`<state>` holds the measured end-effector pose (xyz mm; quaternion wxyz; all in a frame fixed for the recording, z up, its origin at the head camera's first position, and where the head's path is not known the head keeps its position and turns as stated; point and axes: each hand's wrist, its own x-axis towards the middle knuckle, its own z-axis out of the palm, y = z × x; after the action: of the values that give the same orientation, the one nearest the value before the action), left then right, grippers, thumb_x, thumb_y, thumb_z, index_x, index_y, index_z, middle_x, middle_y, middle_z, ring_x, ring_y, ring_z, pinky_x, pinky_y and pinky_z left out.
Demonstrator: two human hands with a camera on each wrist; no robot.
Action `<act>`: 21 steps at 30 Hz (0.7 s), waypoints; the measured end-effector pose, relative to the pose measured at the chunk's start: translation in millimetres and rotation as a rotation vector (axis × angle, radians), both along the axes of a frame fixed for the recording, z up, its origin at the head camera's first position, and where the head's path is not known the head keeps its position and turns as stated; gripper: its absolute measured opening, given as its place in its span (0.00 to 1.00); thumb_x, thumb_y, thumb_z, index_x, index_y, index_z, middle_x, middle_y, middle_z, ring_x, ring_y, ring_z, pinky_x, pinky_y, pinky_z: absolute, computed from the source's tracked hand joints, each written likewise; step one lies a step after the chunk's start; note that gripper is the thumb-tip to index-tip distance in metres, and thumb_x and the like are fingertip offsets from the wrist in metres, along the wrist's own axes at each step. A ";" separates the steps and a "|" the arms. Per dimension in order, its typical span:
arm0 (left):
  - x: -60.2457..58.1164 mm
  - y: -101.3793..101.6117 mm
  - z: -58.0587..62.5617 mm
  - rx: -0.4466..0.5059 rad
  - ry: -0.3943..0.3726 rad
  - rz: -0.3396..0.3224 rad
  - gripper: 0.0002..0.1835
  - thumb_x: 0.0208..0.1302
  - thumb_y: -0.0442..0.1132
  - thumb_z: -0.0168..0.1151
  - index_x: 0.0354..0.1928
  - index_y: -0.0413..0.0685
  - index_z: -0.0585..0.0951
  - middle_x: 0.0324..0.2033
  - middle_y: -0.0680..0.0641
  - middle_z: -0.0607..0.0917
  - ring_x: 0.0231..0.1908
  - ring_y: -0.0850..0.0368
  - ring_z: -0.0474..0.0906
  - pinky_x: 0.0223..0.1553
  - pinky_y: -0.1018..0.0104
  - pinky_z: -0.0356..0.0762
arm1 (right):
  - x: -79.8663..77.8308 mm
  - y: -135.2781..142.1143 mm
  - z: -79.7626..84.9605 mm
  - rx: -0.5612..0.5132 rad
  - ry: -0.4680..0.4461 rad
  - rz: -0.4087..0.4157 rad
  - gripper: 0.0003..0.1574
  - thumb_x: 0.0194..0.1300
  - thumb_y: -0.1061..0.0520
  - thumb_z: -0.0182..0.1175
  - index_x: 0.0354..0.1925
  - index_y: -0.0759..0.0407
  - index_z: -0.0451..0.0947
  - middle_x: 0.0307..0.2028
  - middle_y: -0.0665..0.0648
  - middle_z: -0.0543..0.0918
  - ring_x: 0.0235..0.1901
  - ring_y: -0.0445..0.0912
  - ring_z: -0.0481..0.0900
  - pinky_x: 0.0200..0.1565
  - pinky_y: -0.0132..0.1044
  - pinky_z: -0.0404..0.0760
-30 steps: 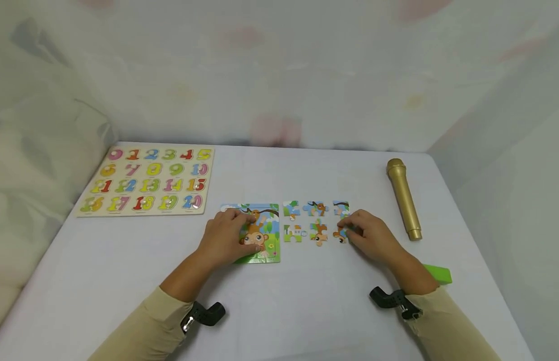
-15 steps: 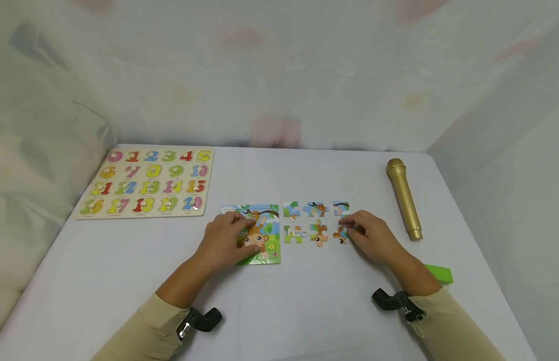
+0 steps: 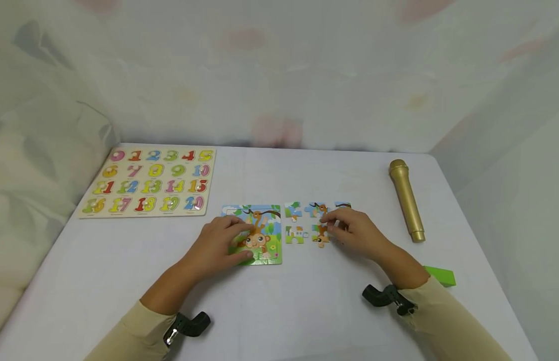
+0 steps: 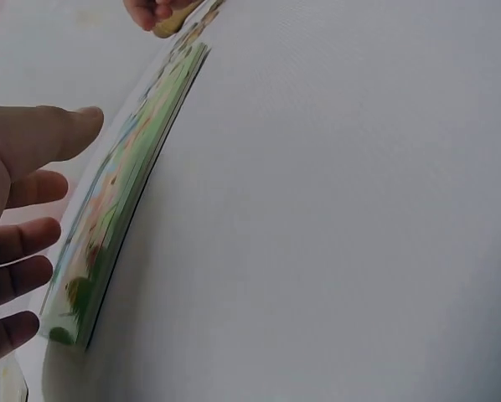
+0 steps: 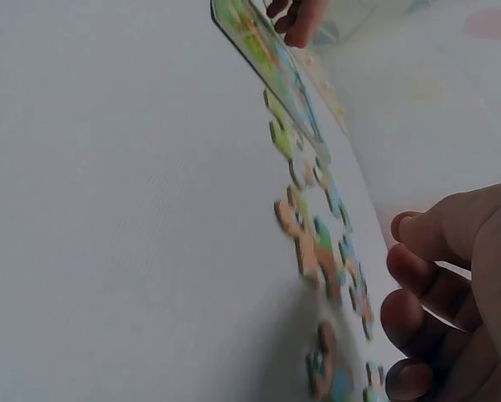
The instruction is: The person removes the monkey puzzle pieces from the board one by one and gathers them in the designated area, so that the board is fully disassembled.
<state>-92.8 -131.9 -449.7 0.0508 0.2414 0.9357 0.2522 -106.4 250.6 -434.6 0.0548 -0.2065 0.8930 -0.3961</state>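
Note:
Over the left part of the monkey jigsaw board [image 3: 272,240] is my left hand [image 3: 218,246], its fingers spread and holding nothing. The left wrist view shows the thumb [image 4: 62,134] raised above the board. My right hand [image 3: 358,233] hovers at the right of the loose jigsaw pieces, fingers loosely bent, nothing between them. Its fingertips partly hide the upper middle piece [image 3: 316,208] and the lower middle monkey-face piece [image 3: 320,238]. The lower right piece [image 5: 322,364] is hidden by the hand in the head view. Left of these lie a tree piece [image 3: 292,209] and a house piece [image 3: 294,234].
A number puzzle board [image 3: 148,181] lies at the back left. A gold microphone [image 3: 406,200] lies at the right, with a green block [image 3: 441,276] partly behind the right forearm. White cloth covers the table [image 3: 279,311], and fabric hangs behind it.
My right hand has moved left from the rightmost pieces to the middle ones. My left hand has drawn slightly to the left over the board, uncovering more of the picture. The pieces look unmoved.

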 end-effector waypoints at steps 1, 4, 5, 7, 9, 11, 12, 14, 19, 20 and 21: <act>1.1 -2.2 0.5 0.000 0.002 0.000 0.35 0.59 0.55 0.81 0.68 0.57 0.84 0.60 0.47 0.80 0.63 0.43 0.73 0.63 0.39 0.68 | -1.4 -4.1 1.9 0.002 -0.010 0.018 0.12 0.75 0.64 0.63 0.53 0.56 0.88 0.42 0.50 0.86 0.33 0.42 0.80 0.35 0.35 0.81; 4.0 -10.6 0.9 -0.009 0.004 0.019 0.37 0.56 0.56 0.83 0.68 0.56 0.84 0.59 0.47 0.80 0.61 0.44 0.73 0.61 0.41 0.68 | -5.2 -16.9 7.0 -0.003 -0.052 0.082 0.13 0.75 0.63 0.63 0.54 0.58 0.87 0.41 0.48 0.85 0.34 0.42 0.81 0.36 0.35 0.80; 4.9 -13.8 1.1 -0.013 0.009 0.027 0.38 0.55 0.55 0.84 0.68 0.56 0.84 0.59 0.47 0.80 0.60 0.44 0.73 0.60 0.41 0.68 | -6.4 -21.5 8.6 -0.006 -0.060 0.103 0.13 0.75 0.63 0.64 0.55 0.59 0.87 0.41 0.49 0.84 0.34 0.42 0.81 0.36 0.36 0.80; 5.9 -19.9 1.6 -0.029 0.018 0.045 0.40 0.52 0.56 0.85 0.68 0.55 0.84 0.58 0.46 0.79 0.59 0.44 0.73 0.59 0.41 0.69 | -9.1 -30.9 10.9 -0.018 -0.071 0.146 0.14 0.75 0.62 0.64 0.56 0.60 0.87 0.41 0.49 0.84 0.32 0.42 0.81 0.34 0.36 0.81; 6.3 -26.0 1.4 -0.044 0.022 0.062 0.41 0.50 0.56 0.86 0.68 0.54 0.84 0.58 0.45 0.79 0.59 0.44 0.73 0.59 0.39 0.69 | -12.4 -41.2 12.4 -0.018 -0.042 0.192 0.14 0.75 0.62 0.64 0.56 0.61 0.86 0.42 0.49 0.85 0.31 0.41 0.80 0.35 0.36 0.80; 6.5 -31.5 1.1 -0.052 0.018 0.074 0.42 0.50 0.56 0.87 0.68 0.54 0.83 0.59 0.44 0.79 0.60 0.43 0.73 0.59 0.38 0.69 | -15.5 -51.8 13.8 -0.018 -0.010 0.235 0.14 0.75 0.63 0.63 0.56 0.62 0.87 0.43 0.49 0.86 0.31 0.41 0.79 0.36 0.36 0.80; 6.5 -34.0 0.8 -0.056 0.011 0.078 0.43 0.49 0.56 0.87 0.69 0.54 0.83 0.60 0.44 0.79 0.61 0.44 0.72 0.60 0.38 0.69 | -16.8 -56.9 14.2 -0.017 0.000 0.254 0.14 0.75 0.64 0.63 0.56 0.62 0.86 0.43 0.49 0.86 0.32 0.41 0.79 0.36 0.36 0.80; 7.1 -38.3 0.5 -0.047 -0.006 0.080 0.44 0.49 0.56 0.87 0.69 0.53 0.83 0.61 0.45 0.79 0.63 0.43 0.71 0.62 0.37 0.68 | -18.8 -67.4 16.0 -0.006 0.005 0.279 0.14 0.75 0.63 0.63 0.56 0.61 0.87 0.43 0.49 0.87 0.33 0.42 0.79 0.37 0.35 0.79; 8.9 -44.7 1.8 -0.045 -0.032 0.070 0.46 0.48 0.53 0.88 0.71 0.52 0.81 0.65 0.44 0.78 0.68 0.40 0.68 0.65 0.34 0.65 | -23.0 -91.7 15.9 0.035 -0.076 0.307 0.14 0.76 0.60 0.63 0.56 0.57 0.87 0.47 0.49 0.88 0.35 0.42 0.79 0.40 0.36 0.80; 9.0 -45.9 1.7 -0.048 -0.033 0.069 0.46 0.48 0.53 0.88 0.71 0.52 0.81 0.66 0.44 0.78 0.68 0.40 0.68 0.65 0.33 0.65 | -24.0 -96.3 15.0 0.035 -0.082 0.318 0.14 0.77 0.60 0.63 0.56 0.57 0.87 0.48 0.50 0.88 0.36 0.41 0.79 0.42 0.36 0.80; 8.7 -47.2 1.6 -0.051 -0.029 0.067 0.46 0.48 0.53 0.88 0.71 0.53 0.81 0.66 0.44 0.78 0.68 0.39 0.68 0.65 0.33 0.65 | -24.8 -101.2 14.6 0.035 -0.085 0.330 0.14 0.77 0.60 0.62 0.56 0.57 0.88 0.49 0.50 0.88 0.36 0.41 0.79 0.42 0.37 0.80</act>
<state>-84.1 -179.1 -448.2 0.0624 0.2049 0.9485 0.2332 -131.2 149.4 -420.0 0.1605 -0.3327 0.8505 -0.3745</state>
